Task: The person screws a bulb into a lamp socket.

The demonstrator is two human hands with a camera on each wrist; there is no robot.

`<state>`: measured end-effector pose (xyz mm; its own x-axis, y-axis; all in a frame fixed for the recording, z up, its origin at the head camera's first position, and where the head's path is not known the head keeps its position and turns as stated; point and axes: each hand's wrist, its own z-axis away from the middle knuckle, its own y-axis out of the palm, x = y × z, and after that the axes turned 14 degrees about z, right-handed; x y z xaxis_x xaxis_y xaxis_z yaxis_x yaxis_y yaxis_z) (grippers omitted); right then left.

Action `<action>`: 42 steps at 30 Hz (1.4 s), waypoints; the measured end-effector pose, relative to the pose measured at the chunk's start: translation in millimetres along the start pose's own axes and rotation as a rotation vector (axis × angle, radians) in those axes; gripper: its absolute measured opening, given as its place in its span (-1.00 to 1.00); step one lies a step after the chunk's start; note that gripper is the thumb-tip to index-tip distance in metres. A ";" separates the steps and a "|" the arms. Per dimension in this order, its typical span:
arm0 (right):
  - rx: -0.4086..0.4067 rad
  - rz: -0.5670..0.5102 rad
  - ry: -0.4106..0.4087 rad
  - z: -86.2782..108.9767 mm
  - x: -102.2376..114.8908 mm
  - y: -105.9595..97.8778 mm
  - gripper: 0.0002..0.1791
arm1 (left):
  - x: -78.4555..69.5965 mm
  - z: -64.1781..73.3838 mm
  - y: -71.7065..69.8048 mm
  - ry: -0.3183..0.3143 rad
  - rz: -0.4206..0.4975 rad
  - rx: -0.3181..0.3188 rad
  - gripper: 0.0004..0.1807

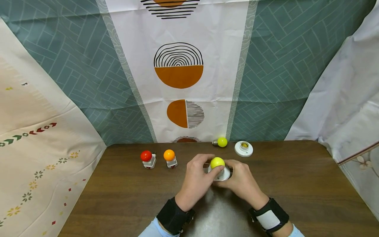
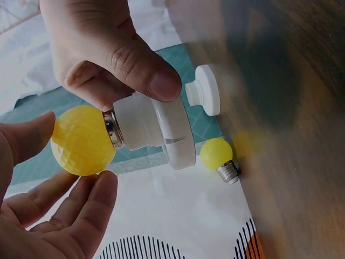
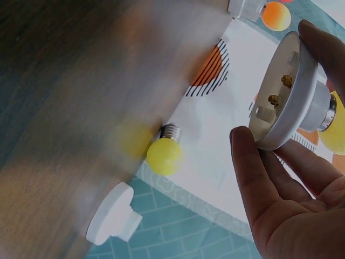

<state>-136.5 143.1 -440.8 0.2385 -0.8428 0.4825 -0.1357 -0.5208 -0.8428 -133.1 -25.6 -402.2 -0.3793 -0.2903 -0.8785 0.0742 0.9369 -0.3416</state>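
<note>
Above the table, my left hand pinches a round yellow light bulb between thumb and fingertips. The bulb's metal base sits in the mouth of a white lamp holder, a strip of metal still showing. My right hand grips that holder by its round flange. In the right wrist view the holder's hollow underside faces the camera, with two brass screws inside. A second yellow bulb lies on its side at the table's back edge, and another white lamp holder stands right of it.
Left of the hands, a red bulb and an orange bulb are each fitted to a small white socket on the brown table. A patterned cloth hangs behind the table's back edge, with pale cloths at both sides.
</note>
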 end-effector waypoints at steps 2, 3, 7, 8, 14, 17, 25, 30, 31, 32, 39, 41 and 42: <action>-0.001 -0.002 -0.003 -0.4 -0.1 -0.2 -0.29 | 0.0 -0.4 0.1 0.008 0.009 0.010 -0.58; -0.002 -0.002 -0.004 -0.6 -0.1 -0.4 -0.29 | -0.1 -0.6 0.0 0.009 0.013 0.016 -0.59; 0.000 -0.006 -0.008 -1.4 -0.1 -1.2 -0.30 | -0.7 -1.8 -0.3 0.016 0.020 0.049 -0.62; 0.002 -0.005 -0.009 -1.6 -0.1 -1.3 -0.29 | -0.9 -1.9 -0.3 0.019 0.016 0.058 -0.63; 0.011 0.000 -0.012 -1.8 -0.2 -1.4 -0.30 | -0.8 -2.1 0.0 0.064 -0.012 0.094 -0.68; 0.009 0.003 -0.013 -2.0 -0.6 -1.1 -0.30 | -0.6 -2.6 0.1 0.082 -0.022 0.108 -0.69; -0.002 0.019 -0.015 -3.2 -0.2 0.2 -0.31 | -1.8 -2.5 0.2 0.051 -0.008 0.090 -0.61; -0.004 0.007 -0.008 -3.1 -0.2 0.5 -0.29 | -2.0 -1.5 0.4 0.008 -0.010 -0.013 -0.53; -0.006 0.005 -0.007 -3.0 -0.4 0.6 -0.29 | -1.7 -1.4 0.5 0.000 -0.014 -0.023 -0.52; -0.005 0.003 -0.007 -2.8 -0.5 0.7 -0.29 | -1.3 -1.3 0.7 -0.010 -0.020 -0.027 -0.52; 0.010 0.003 -0.003 -1.1 -1.3 2.9 -0.30 | 1.6 0.1 2.4 -0.018 -0.023 -0.002 -0.58; 0.015 0.002 0.000 -0.8 -1.2 3.3 -0.30 | 2.3 0.4 3.0 -0.005 -0.024 0.003 -0.60; 0.016 0.001 0.002 -0.8 -1.3 3.4 -0.30 | 2.6 0.3 3.2 0.005 -0.026 0.005 -0.61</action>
<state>-138.0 142.3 -444.0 0.2366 -0.8436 0.4820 -0.1202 -0.5176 -0.8471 -133.6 -23.5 -405.7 -0.3854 -0.3137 -0.8678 0.0692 0.9280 -0.3662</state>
